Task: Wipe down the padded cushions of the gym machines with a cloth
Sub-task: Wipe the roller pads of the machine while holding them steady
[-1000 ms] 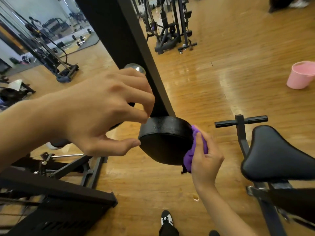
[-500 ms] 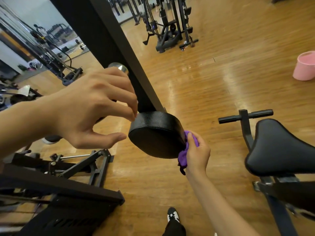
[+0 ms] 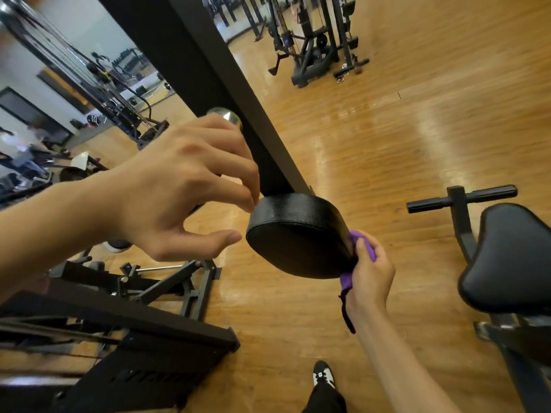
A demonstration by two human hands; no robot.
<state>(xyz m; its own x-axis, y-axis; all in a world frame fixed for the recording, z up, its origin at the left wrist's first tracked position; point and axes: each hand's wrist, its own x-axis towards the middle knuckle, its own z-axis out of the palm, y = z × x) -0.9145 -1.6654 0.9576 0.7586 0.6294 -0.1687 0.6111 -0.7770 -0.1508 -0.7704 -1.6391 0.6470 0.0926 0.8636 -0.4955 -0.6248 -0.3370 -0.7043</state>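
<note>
The round black pad (image 3: pixel 298 231) sits at the lower end of a slanting black post (image 3: pixel 208 84), its flat face turned toward the camera. The person's right hand (image 3: pixel 369 275) grips a bunched purple cloth (image 3: pixel 369 250) and presses it against the pad's right edge, with a dark strip of the cloth hanging down beside the wrist. The left hand (image 3: pixel 179 186) hovers at the pad's upper left rim in a wide C. Its fingers are bent, its thumb is held well apart below them, and it holds nothing; whether the fingertips touch the rim cannot be told. A chrome knob (image 3: pixel 223 114) shows just above the knuckles. To the right stands a black padded seat (image 3: pixel 512 257) with a short handle bar (image 3: pixel 462 198) behind it, and below, on the wooden floor (image 3: pixel 387 144), is a black-and-white shoe (image 3: pixel 323 377).
</note>
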